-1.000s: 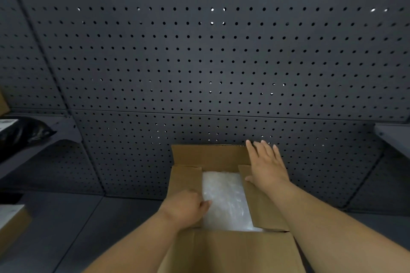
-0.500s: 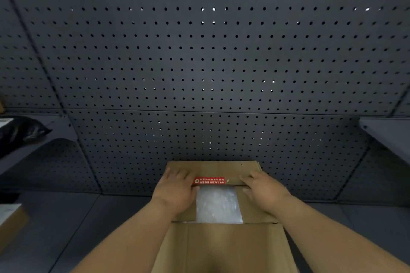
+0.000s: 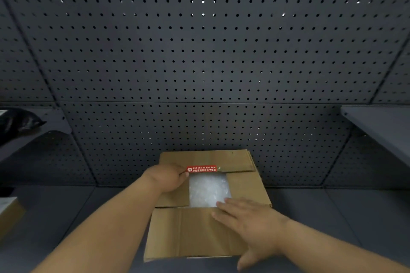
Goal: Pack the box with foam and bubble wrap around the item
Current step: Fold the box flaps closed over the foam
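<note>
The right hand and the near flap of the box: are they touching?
Touching. The head view shows the right hand lying flat, palm down, on the near flap, with no gap visible under the fingers.

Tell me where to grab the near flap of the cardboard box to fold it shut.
Take the near flap by its free edge nearest you, coming from your side with fingers underneath. It lies spread outward and hinges along the box opening, so that edge is likely easiest to lift. The right hand lies flat on it; the left hand presses the left flap.

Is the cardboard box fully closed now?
No. The cardboard box is partly closed: bubble wrap shows through a gap between the folded flaps.
</note>
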A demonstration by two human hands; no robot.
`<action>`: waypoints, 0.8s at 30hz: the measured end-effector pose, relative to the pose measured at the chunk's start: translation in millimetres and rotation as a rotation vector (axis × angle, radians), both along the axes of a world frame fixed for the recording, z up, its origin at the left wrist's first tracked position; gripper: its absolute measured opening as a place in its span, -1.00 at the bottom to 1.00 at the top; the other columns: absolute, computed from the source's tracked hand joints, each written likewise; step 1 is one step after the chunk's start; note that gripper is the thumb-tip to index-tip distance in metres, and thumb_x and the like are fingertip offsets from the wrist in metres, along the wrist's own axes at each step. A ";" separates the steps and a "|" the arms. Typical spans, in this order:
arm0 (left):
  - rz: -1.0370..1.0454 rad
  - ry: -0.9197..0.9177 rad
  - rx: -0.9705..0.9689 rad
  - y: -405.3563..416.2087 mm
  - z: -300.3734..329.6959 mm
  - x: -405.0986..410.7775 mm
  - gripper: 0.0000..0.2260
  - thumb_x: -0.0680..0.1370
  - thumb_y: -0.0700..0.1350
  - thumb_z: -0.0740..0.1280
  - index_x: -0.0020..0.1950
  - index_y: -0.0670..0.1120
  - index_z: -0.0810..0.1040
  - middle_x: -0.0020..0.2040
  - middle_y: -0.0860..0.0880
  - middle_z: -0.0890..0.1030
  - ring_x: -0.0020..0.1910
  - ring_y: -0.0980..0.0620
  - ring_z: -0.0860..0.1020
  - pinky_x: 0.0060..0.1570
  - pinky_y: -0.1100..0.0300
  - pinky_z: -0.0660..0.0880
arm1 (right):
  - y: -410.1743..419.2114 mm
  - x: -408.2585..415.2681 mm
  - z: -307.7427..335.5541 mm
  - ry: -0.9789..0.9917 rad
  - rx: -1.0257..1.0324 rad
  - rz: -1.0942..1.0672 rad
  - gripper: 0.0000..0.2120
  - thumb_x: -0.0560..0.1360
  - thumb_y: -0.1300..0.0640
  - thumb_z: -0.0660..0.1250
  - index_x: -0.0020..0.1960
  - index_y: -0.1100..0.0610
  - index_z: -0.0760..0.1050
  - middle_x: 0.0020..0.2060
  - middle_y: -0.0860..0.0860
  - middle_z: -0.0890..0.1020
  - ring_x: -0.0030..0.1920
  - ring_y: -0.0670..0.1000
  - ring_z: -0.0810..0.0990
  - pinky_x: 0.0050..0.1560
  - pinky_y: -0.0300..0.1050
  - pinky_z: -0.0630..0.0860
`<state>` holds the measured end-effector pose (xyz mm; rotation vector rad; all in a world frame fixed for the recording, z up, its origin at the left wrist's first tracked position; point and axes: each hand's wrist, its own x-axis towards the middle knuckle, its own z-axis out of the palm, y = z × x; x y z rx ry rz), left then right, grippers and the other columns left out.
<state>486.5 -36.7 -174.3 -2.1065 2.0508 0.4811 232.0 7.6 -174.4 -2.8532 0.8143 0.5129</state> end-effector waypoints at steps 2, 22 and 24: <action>-0.004 -0.008 0.023 1.4 3.4 -0.3 -0.59 0.67 0.09 -0.02 0.48 0.02 0.30 0.42 -0.03 0.40 0.34 -0.05 0.42 0.28 0.08 0.39 | 0.7 -1.7 2.4 0.009 -0.017 -0.033 -0.01 0.42 -0.18 0.39 0.57 0.01 -0.20 0.57 0.02 -0.17 0.56 0.02 -0.21 0.48 -0.09 -0.27; 0.370 0.415 0.136 -35.0 30.4 -2.5 -0.35 0.52 0.39 0.00 0.53 0.09 0.20 0.54 -0.04 0.22 0.49 -0.10 0.22 0.46 -0.04 0.18 | -102.1 34.9 63.2 0.087 -0.084 -0.566 -0.17 0.47 -0.26 0.27 0.57 -0.07 -0.10 0.57 -0.03 -0.07 0.57 0.04 -0.10 0.53 0.12 -0.18; 0.250 0.184 0.051 -30.4 27.2 -14.9 -0.41 0.59 0.30 -0.08 0.44 -0.02 0.37 0.45 -0.10 0.38 0.39 -0.10 0.37 0.38 0.03 0.30 | -104.4 37.4 39.9 0.043 -0.068 -0.579 -0.29 0.56 -0.21 0.15 0.57 -0.07 -0.11 0.57 -0.02 -0.09 0.57 0.04 -0.12 0.53 0.12 -0.22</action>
